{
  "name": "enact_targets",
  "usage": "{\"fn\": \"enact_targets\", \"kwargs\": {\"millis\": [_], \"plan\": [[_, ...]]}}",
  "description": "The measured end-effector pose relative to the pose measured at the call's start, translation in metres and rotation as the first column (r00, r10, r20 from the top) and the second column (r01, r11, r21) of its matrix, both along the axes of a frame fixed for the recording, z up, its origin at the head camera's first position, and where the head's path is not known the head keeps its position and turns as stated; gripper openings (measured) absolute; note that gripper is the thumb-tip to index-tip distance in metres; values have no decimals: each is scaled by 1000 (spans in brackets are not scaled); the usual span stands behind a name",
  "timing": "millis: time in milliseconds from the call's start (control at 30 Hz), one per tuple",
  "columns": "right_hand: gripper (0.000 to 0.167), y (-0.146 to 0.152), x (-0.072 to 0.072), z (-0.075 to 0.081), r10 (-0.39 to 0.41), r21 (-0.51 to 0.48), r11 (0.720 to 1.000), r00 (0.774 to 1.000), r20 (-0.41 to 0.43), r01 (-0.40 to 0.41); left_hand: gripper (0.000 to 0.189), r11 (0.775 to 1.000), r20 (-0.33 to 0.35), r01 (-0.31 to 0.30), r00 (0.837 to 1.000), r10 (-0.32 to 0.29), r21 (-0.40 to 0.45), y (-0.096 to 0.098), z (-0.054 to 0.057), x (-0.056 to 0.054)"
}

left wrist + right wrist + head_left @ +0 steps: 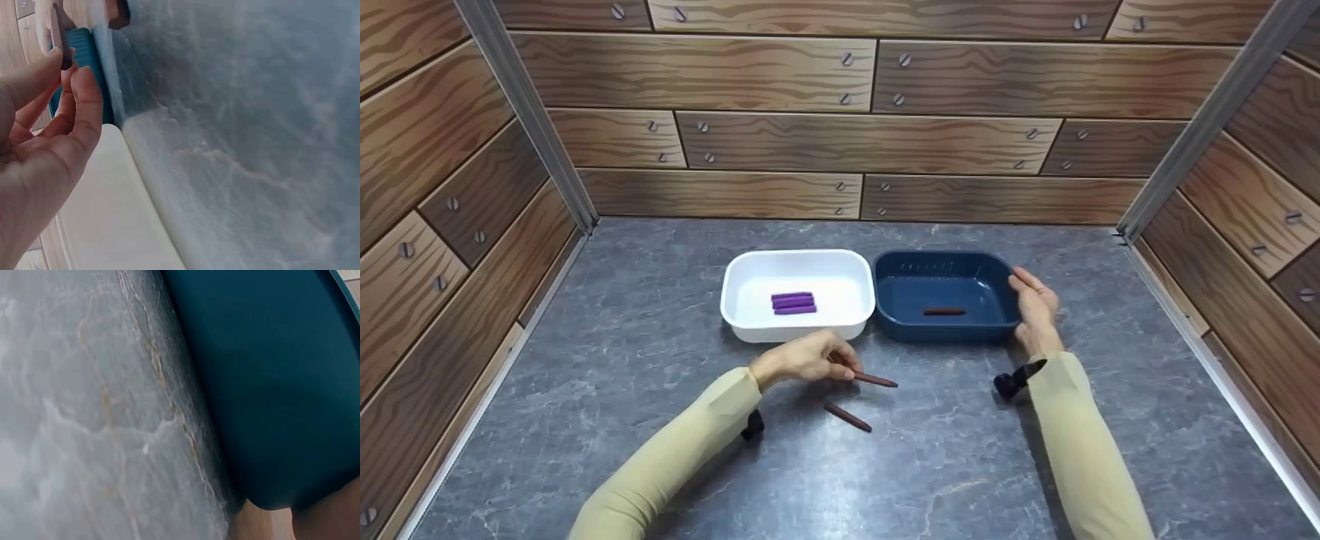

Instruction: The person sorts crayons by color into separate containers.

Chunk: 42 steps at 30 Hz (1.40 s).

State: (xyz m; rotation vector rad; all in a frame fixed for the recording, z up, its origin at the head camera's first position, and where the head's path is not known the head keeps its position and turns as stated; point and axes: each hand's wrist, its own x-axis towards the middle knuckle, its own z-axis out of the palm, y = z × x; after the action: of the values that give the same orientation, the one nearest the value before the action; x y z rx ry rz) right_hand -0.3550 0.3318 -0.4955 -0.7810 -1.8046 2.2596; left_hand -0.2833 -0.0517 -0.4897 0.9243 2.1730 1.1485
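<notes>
My left hand (814, 355) pinches one end of a brown crayon (877, 379) between thumb and fingertips, just in front of the two trays. In the left wrist view that crayon (59, 34) points away from the fingertips. A second brown crayon (847, 416) lies on the table below the hand. With fingers at its rim, my right hand (1037, 307) grips the right end of a dark blue tray (952, 334). One brown crayon (944, 311) lies inside it. The right wrist view shows mostly the tray's outer wall (270, 382) and a bit of the hand.
Left of the blue tray, close against it, stands a white tray (799, 334) holding several purple crayons (793, 303). Both stand on a grey marbled table (622, 337). Wood-patterned walls (780, 142) enclose the back and sides.
</notes>
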Motion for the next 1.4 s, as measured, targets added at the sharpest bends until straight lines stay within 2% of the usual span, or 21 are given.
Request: {"fn": "enact_targets", "kwargs": {"millis": [200, 300, 533, 667, 933, 1100, 1267, 1400], "plan": [[46, -1, -1, 1, -1, -15, 1000, 1000, 15, 2, 14, 999, -23, 8, 1000, -7, 36, 3, 5, -2], [46, 0, -2, 2, -3, -5, 1000, 1000, 9, 3, 13, 998, -45, -8, 999, 11, 59, 6, 11, -4], [44, 3, -4, 3, -19, 12, 1000, 1000, 0, 19, 14, 987, 0, -73, 997, 74, 146, 17, 22, -5], [43, 3, -3, 1, -29, 18, 999, 1000, 2, 29, 16, 984, -19, -88, 996, 92, 158, 26, 28, -7], [43, 2, -2, 0, -18, 17, 1000, 1000, -3, 18, 18, 978, -52, -126, 989, 137, 167, 43, 37, -20], [44, 2, -1, 2, -12, 7, 1000, 1000, -2, 12, 17, 965, -58, -187, 978, 201, 186, 52, 42, -32], [43, 1, -1, 2, -9, 17, 1000, 1000, -16, 10, 15, 943, -91, -271, 952, 292, 194, 62, 43, -42], [43, -1, 0, 0, 0, 27, 1000, 1000, -8, 0, 14, 934, -114, -304, 938, 328, 187, 71, 40, -46]]}}
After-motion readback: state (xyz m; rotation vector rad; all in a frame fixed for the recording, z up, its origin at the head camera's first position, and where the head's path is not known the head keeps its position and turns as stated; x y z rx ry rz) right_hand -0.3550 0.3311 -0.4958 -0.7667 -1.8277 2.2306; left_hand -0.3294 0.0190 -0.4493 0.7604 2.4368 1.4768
